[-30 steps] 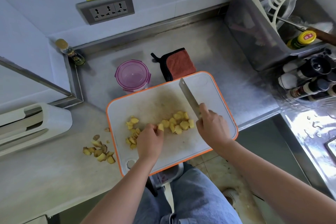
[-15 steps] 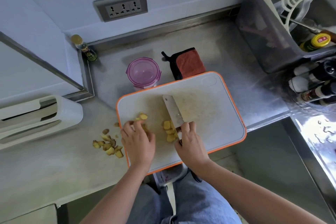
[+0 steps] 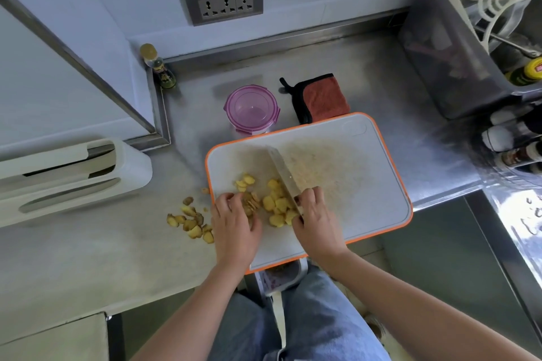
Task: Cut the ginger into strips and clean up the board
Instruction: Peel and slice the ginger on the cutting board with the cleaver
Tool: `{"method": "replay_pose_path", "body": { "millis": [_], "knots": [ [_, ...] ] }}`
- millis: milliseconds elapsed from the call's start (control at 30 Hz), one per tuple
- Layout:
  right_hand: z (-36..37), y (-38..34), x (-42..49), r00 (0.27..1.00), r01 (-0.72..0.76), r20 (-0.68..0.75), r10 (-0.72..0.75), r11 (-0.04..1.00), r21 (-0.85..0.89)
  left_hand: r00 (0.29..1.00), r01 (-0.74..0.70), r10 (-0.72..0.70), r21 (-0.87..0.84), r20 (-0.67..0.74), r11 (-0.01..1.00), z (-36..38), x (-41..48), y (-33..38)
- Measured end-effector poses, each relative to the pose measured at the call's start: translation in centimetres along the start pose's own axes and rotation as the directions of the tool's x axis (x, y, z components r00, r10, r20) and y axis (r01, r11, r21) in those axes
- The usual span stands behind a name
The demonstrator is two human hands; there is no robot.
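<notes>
A white cutting board [image 3: 366, 199] with an orange rim lies on the counter and overhangs its front edge. Yellow ginger slices [image 3: 277, 204] are gathered on its left part. My right hand [image 3: 315, 218] grips the handle of a cleaver [image 3: 283, 173], whose blade stands on the board against the right side of the slices. My left hand [image 3: 234, 221] has curled fingers resting on a small stack of slices [image 3: 251, 202] at the left of the pile. A few more slices [image 3: 245, 182] lie just beyond.
Ginger peel scraps [image 3: 190, 221] lie on the counter left of the board. A purple lidded container [image 3: 251, 108] and a red cloth [image 3: 321, 98] sit behind it. A white knife holder [image 3: 70, 173] is at left, a grey utensil bin [image 3: 457, 47] and bottles at right.
The cleaver swept the slices leftward across the board into one pile. My left hand moved left and now holds a stack of slices beside the blade.
</notes>
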State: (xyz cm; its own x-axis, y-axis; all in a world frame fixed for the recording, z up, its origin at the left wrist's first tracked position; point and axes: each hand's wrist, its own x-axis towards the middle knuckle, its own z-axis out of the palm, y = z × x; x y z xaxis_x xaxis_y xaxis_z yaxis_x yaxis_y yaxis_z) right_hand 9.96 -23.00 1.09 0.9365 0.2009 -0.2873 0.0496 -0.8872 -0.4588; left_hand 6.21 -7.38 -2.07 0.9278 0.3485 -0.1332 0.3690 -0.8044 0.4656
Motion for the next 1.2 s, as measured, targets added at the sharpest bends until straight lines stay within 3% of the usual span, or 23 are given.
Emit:
{"method": "replay_pose_path", "body": {
  "millis": [133, 367, 500, 600, 667, 733, 800, 867, 967, 1067, 1200],
  "knots": [
    [1.3, -1.5, -0.5, 0.993, 0.108, 0.051, -0.110, 0.993, 0.045, 0.999, -0.001, 0.001, -0.007, 0.043, 1.000, -0.5, 0.2, -0.2],
    [-0.2, -0.3, 0.1, 0.999, 0.038, -0.021, -0.037, 0.997, 0.070, 0.997, 0.057, -0.053, -0.063, 0.062, 0.996, -1.5, 0.4, -0.2],
    [1.2, -1.1, -0.8, 0.992, 0.089, 0.076, -0.096, 0.992, 0.088, 0.992, 0.103, -0.096, -0.076, 0.085, 0.992, -1.6, 0.3, 0.2],
    [0.7, -1.2, 0.1, 0.993, 0.118, 0.001, -0.119, 0.991, 0.056, 0.992, 0.129, -0.127, -0.172, 0.025, 0.977, -2.0, 0.4, 0.8],
    [0.1, -1.0, 0.9, 0.986, 0.155, -0.068, -0.153, 0.988, 0.013, 0.985, 0.164, -0.170, -0.349, 0.013, 0.923, -3.0, 0.5, 1.9],
    [-0.2, -1.0, 1.1, 0.964, 0.253, -0.077, -0.254, 0.967, -0.019, 0.964, 0.265, -0.217, -0.530, 0.152, 0.806, -3.9, 1.0, 3.6],
    [0.0, -1.2, 1.1, 0.927, 0.374, -0.021, -0.374, 0.928, -0.009, 0.929, 0.369, -0.268, -0.568, 0.256, 0.736, -3.9, 1.6, 4.6],
    [-0.1, -1.1, 1.2, 0.910, 0.408, 0.034, -0.413, 0.908, 0.093, 0.915, 0.402, -0.323, -0.552, 0.241, 0.730, -3.3, 2.0, 4.4],
    [-1.4, -0.6, 1.9, 0.939, 0.331, -0.029, -0.342, 0.880, 0.341, 0.888, 0.448, -0.412, -0.579, 0.203, 0.681, -2.6, 2.3, 3.1],
    [-2.2, -0.3, 2.7, 0.982, 0.180, -0.107, -0.154, 0.935, 0.304, 0.883, 0.450, -0.425, -0.616, 0.199, 0.647, -2.6, 2.3, 2.6],
    [-1.4, -2.0, 2.7, 0.991, 0.061, 0.095, -0.098, 0.939, 0.340, 0.898, 0.410, -0.414, -0.624, 0.149, 0.665, -3.3, 2.1, 3.2]
  ]
}}
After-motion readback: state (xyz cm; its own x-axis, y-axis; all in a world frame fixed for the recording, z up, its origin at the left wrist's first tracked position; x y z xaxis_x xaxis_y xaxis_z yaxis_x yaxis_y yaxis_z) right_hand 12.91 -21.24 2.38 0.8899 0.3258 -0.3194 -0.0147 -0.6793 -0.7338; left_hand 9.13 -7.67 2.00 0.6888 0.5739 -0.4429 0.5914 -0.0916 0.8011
